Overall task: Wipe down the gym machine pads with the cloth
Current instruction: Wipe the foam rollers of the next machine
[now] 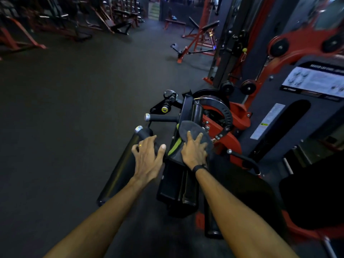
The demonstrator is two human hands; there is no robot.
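- Pressing down with spread, fairly straight fingers, the right hand (pixel 194 151) lies flat on a dark grey cloth (pixel 193 130), which sits under the palm and sticks out beyond the fingertips, away from the person.
- The cloth rests on the top of a black arm (pixel 178 183) of the seated leg machine, just beside its red frame (pixel 229 140); a yellow-green patch (pixel 175 146) shows at the cloth's left edge, and whether it belongs to the cloth cannot be told.
- The left hand (pixel 147 155) curls round the near end of a black roller pad (pixel 119 172), fingers over the top and thumb out toward the right hand; a ring shows on one finger.
- The two hands are near each other but apart.
- A dark band circles the right wrist.
- A short black handle (pixel 162 118) with a silver cap juts out just beyond the left hand.
- An instruction placard (pixel 316 81) sits on the machine's dark housing at right.
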